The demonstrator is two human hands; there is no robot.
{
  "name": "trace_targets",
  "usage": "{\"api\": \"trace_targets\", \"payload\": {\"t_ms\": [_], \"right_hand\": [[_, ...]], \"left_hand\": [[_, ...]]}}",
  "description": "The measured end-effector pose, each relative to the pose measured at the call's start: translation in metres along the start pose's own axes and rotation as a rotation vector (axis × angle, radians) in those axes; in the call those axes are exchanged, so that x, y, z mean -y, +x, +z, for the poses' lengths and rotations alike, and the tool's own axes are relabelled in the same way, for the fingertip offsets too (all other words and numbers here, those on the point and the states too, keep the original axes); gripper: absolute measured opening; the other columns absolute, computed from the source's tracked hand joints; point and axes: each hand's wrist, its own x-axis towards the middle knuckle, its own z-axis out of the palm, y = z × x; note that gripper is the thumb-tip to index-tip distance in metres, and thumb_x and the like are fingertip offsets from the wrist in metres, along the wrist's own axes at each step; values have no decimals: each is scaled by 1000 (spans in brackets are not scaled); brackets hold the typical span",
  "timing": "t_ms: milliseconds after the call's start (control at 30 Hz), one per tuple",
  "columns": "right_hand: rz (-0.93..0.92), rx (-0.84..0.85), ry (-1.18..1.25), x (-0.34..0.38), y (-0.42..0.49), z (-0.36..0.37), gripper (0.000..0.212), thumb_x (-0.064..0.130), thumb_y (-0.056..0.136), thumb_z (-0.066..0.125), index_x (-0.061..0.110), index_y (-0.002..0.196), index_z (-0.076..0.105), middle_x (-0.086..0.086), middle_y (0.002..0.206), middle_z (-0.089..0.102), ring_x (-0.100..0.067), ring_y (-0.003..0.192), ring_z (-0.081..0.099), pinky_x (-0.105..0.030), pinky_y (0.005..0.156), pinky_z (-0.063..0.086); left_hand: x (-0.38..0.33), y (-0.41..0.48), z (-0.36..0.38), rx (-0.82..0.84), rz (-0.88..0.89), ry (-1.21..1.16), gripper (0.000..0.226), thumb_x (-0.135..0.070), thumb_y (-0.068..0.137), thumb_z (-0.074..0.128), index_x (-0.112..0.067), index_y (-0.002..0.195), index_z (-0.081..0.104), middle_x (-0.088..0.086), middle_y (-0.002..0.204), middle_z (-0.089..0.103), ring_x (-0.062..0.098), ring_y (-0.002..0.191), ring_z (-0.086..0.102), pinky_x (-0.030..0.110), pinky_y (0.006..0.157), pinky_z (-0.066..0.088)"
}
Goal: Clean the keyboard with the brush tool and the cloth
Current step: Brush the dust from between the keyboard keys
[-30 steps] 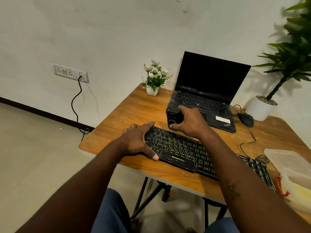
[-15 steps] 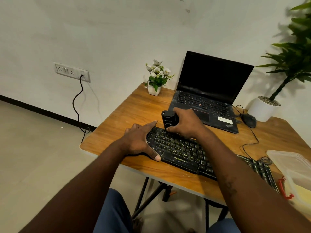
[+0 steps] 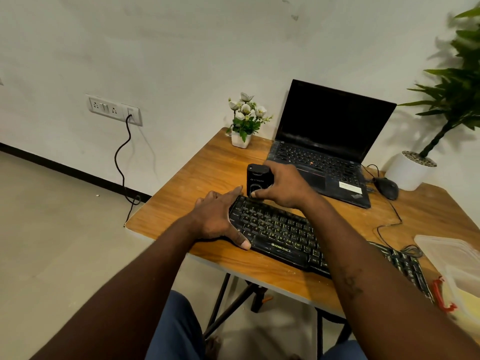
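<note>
Head view: nearest on the desk [image 3: 181, 193], at its right edge, a clear box [image 3: 452, 255] holds something yellow, maybe the cloth, probably kept within reach for wiping. The keyboard [image 3: 283, 240] lies slantwise along the near edge. The left hand [image 3: 218, 219] spreads flat over its left end, thumb on the front lip and forefinger stretched along the back, likely bracing it against sliding. Just beyond, the right hand [image 3: 284, 187] wraps round the brush tool [image 3: 255, 179], holding it upright with its lower end at the keyboard's far left corner, so brushing seems to be working there. Behind stands the laptop [image 3: 332, 131], out of the way.
</note>
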Motion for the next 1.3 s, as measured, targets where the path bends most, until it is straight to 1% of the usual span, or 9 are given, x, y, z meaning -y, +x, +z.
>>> {"api": "trace_targets", "payload": {"t_ms": [200, 333, 467, 567, 700, 833, 1000, 1133, 1300], "right_hand": [[12, 99, 78, 2, 1, 7, 51, 28, 72, 93, 24, 114, 64, 8, 102, 70, -10, 94, 68, -27, 77, 56], [21, -53, 37, 7, 1, 18, 49, 30, 73, 92, 24, 112, 63, 5, 101, 70, -13, 90, 67, -30, 76, 58], [-10, 60, 79, 3, -6, 15, 47, 29, 73, 92, 26, 110, 62, 8, 99, 70, -11, 89, 69, -25, 71, 57], [49, -46, 89, -13, -11, -1, 56, 29, 72, 92, 24, 120, 63, 7, 108, 70, -12, 97, 67, -23, 77, 54], [79, -46, -92, -25, -25, -2, 51, 30, 75, 91, 25, 114, 59, 6, 106, 68, -14, 94, 66, -24, 73, 53], [41, 72, 102, -27, -39, -13, 51, 28, 73, 92, 27, 115, 63, 8, 101, 71, -5, 90, 69, -26, 76, 58], [140, -96, -24, -38, -44, -12, 56, 28, 76, 91, 25, 122, 59, 6, 110, 69, -11, 93, 66, -18, 71, 49], [107, 45, 78, -35, -52, -17, 52, 28, 73, 92, 29, 114, 60, 9, 105, 69, -7, 93, 67, -21, 72, 55], [104, 56, 52, -24, -56, -16, 55, 29, 72, 92, 29, 117, 60, 12, 105, 67, -7, 95, 66, -22, 76, 54]], "left_hand": [[0, -1, -1, -11, 20, -22, 136, -67, 50, 93, -54, 156, 9, -5, 142, 47, 22, 132, 31, 47, 109, 26], [-2, -2, -1, -18, 45, -18, 135, -66, 51, 94, -56, 154, 7, -15, 129, 43, 18, 128, 32, 46, 104, 27], [2, 2, 1, -20, 27, 10, 144, -72, 47, 91, -50, 158, 2, -4, 145, 48, 23, 136, 33, 46, 107, 27], [2, 2, 2, 3, -6, 43, 153, -72, 51, 91, -41, 163, -9, 6, 158, 37, 27, 143, 26, 50, 117, 21], [1, 2, 1, 7, -5, 44, 152, -70, 52, 91, -42, 162, -10, 7, 160, 34, 27, 144, 25, 50, 119, 19], [3, 3, 2, 12, -9, 30, 153, -72, 51, 91, -43, 162, -10, 8, 161, 33, 27, 145, 23, 51, 118, 18], [4, 4, 3, 21, -16, 28, 154, -75, 48, 89, -46, 161, -11, 9, 160, 34, 28, 145, 25, 52, 118, 19], [7, 6, 4, 18, -20, 27, 154, -78, 45, 88, -48, 160, -11, 9, 160, 34, 28, 145, 25, 52, 117, 20], [6, 6, 4, 19, -19, 20, 154, -74, 48, 90, -48, 160, -11, 9, 160, 34, 28, 144, 24, 51, 117, 20]]}}
